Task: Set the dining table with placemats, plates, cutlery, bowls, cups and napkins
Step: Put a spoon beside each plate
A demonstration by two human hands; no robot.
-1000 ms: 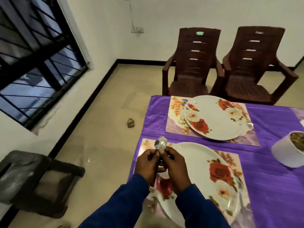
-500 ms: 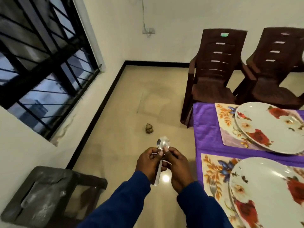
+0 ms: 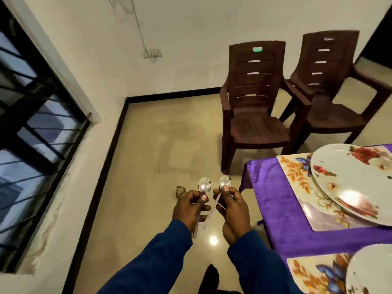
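Beige floor tiles (image 3: 148,145) fill the middle of the room, and we stand on them beside the counter (image 3: 275,209), which carries a purple cloth and reaches in from the right. We hold both hands out over the floor, to the left of the counter's corner. Our left hand (image 3: 188,206) has its grip closed on one spoon (image 3: 204,185): thumb and fingers pinch the handle just below the bowl, and the bowl points up and away from us. Our right hand (image 3: 233,211) has its grip closed on a second spoon (image 3: 224,181) in the same way, with the thumb pressed under the bowl and the handle running down and to the left, between the two hands. The two spoon bowls are just beside each other but do not touch. Both sleeves are dark blue.

On the counter we see a floral placemat (image 3: 297,187) with a white plate (image 3: 350,183) with red roses lying on it. At the lower right edge a second placemat (image 3: 314,274) carries another plate (image 3: 373,272), only partly in view.

Behind the counter two brown plastic chairs (image 3: 254,102) stand side by side against the white wall. A barred window (image 3: 31,102) is on the left wall. A small dark object (image 3: 180,191) lies on the floor just beyond our left hand; we cannot tell what it is.
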